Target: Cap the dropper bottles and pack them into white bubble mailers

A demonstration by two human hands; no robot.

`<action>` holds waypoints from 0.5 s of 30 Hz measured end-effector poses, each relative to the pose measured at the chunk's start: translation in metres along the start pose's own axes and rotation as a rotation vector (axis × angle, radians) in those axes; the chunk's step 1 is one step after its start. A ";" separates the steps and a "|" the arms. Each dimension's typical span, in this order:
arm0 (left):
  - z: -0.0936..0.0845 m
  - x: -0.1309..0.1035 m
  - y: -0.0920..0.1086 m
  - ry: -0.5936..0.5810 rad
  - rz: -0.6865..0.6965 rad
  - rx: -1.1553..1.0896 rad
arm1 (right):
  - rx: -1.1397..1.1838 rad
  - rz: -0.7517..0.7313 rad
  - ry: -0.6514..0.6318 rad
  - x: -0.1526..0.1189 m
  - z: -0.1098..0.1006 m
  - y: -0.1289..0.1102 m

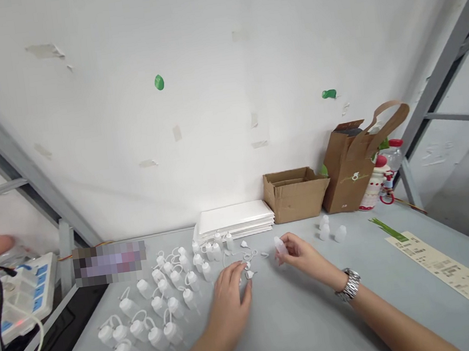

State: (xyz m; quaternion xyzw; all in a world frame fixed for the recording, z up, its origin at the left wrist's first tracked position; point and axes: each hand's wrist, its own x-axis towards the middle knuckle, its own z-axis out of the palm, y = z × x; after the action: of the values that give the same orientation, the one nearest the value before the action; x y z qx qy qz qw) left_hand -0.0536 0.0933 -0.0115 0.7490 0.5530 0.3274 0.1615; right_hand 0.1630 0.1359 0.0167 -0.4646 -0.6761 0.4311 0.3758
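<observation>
far left there's a dark mat lying along that edge of the desk. right next to it, a big loose bunch of capped bottles, small, whitish and squat, thin loops curling off the tops. they're packed pretty close, so it's tight in there. then the left hand, loosely open, thumb apart from the fingers, tips right by a few little white caps; can't tell if it's touching any. behind that, a paper stack and a box hem in the back edge. right hand is pinching one bottle upright-ish, frosted, see-through, just above the desk. a bit further right, some loose bottles, same cloudy look. widest bare stretch is in front of those, out to a long paper strip on the right.
</observation>
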 end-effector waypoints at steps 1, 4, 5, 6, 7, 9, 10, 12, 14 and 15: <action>0.000 0.000 0.000 -0.001 0.001 -0.002 | 0.000 -0.002 0.012 0.000 0.001 0.000; 0.000 -0.001 0.000 -0.009 0.002 -0.006 | -0.128 -0.027 0.063 0.000 0.004 0.003; 0.000 -0.001 0.000 -0.016 0.000 -0.006 | -0.184 -0.047 0.079 0.000 0.006 0.004; 0.000 -0.001 0.000 -0.028 -0.003 -0.006 | -0.236 -0.071 0.090 0.001 0.007 0.006; 0.000 -0.001 0.001 -0.041 -0.006 -0.006 | -0.279 -0.094 0.093 0.001 0.009 0.008; 0.000 -0.002 0.001 -0.062 -0.007 -0.007 | -0.346 -0.129 0.076 0.003 0.014 0.012; 0.000 -0.002 0.002 -0.068 -0.006 -0.009 | -0.374 -0.138 0.061 0.004 0.016 0.014; 0.000 -0.002 0.002 -0.066 -0.005 -0.012 | -0.419 -0.141 0.034 0.005 0.020 0.016; 0.000 -0.001 0.002 -0.055 -0.004 -0.015 | -0.432 -0.136 0.043 0.006 0.022 0.014; 0.000 -0.001 0.001 -0.047 -0.003 -0.016 | -0.418 -0.131 0.059 0.006 0.021 0.012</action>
State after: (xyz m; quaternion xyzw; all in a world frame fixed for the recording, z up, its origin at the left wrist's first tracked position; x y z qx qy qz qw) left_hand -0.0528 0.0919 -0.0113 0.7544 0.5474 0.3137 0.1810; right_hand 0.1456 0.1394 -0.0015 -0.4998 -0.7683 0.2423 0.3182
